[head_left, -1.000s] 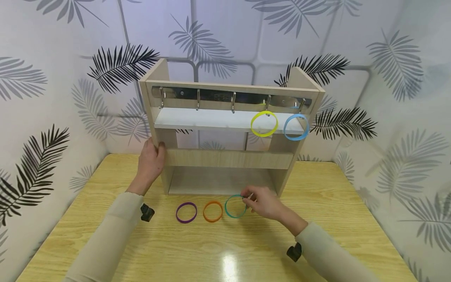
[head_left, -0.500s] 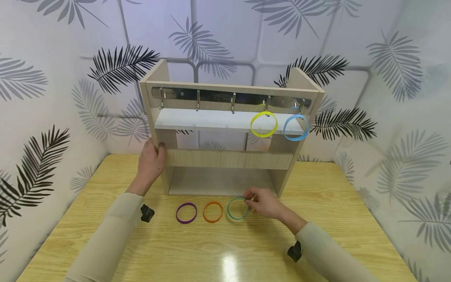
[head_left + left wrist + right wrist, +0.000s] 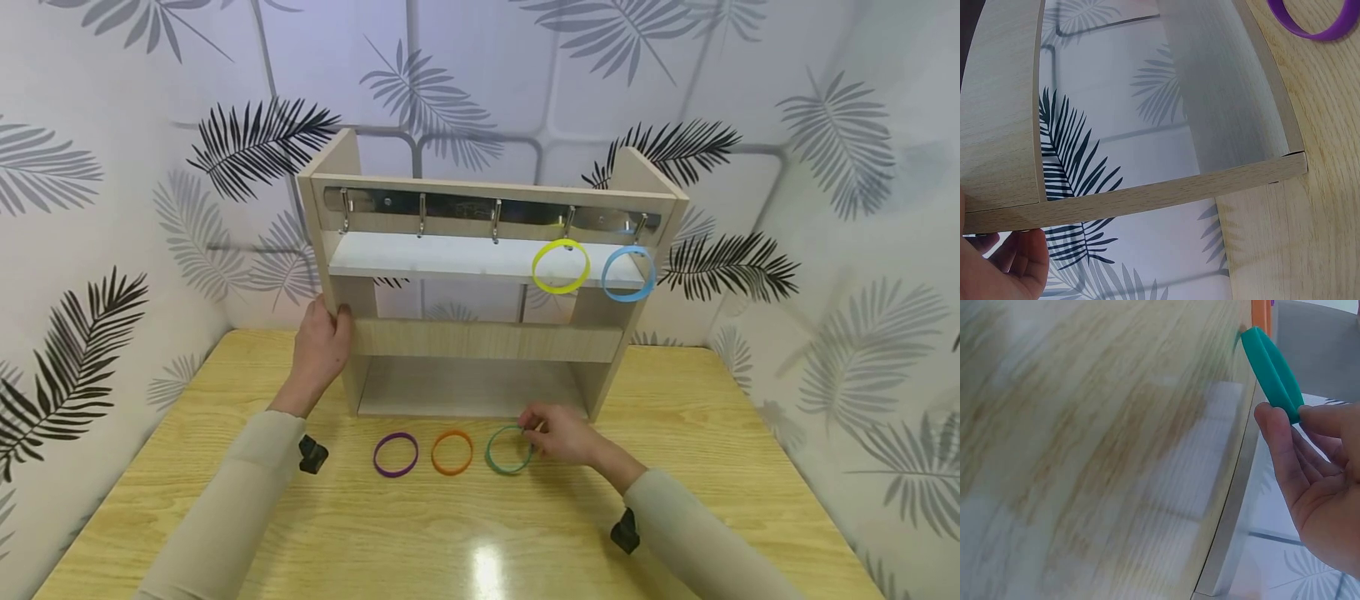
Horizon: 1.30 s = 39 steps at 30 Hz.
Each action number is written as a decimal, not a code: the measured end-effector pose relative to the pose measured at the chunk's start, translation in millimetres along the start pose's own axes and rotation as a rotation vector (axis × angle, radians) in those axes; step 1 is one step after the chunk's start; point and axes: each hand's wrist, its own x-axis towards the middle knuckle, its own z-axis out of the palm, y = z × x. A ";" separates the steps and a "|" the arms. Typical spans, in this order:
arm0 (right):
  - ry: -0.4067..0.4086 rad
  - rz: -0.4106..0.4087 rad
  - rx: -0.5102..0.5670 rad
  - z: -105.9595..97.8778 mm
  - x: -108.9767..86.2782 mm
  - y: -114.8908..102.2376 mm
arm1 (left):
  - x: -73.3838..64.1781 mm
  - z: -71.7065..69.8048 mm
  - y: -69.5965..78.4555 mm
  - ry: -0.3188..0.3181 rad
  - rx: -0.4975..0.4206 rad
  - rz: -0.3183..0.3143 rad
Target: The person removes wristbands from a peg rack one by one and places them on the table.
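And the right hand (image 3: 561, 433) has the teal band (image 3: 1269, 375) pinched between thumb and fingertips, just in front of the wooden rack (image 3: 487, 340), to the right of the orange band (image 3: 1261, 315); it's tilted, its face a nearly round loop from the head, almost edge-on from the right wrist, where its long axis runs aslant from the fingertips to the upper left, free end pointing towards the orange one; whether that end touches the table (image 3: 375, 533), I can't tell; over on the other side, the left hand (image 3: 321, 337) grips the rack's left side panel; the purple band (image 3: 1329, 32) lies flat left of the orange; up top, yellow (image 3: 555, 290) and blue (image 3: 628, 297) bands hang from the two rightmost hooks
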 end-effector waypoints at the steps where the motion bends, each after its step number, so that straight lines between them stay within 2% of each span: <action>1: 0.001 -0.002 -0.008 0.3 0.6 0.8 | 0.0 0.0 -0.1 0.001 0.002 -0.001; 24: -0.049 -0.006 0.004 3.7 9.2 14.2 | -0.9 -0.8 -0.4 -0.012 0.006 0.004; 30: -0.044 0.023 0.034 4.6 10.5 15.8 | -0.6 -0.7 -0.6 -0.013 0.003 0.008; 39: -0.036 0.017 0.037 4.9 11.4 18.5 | -0.5 -1.4 0.4 -0.022 -0.007 0.003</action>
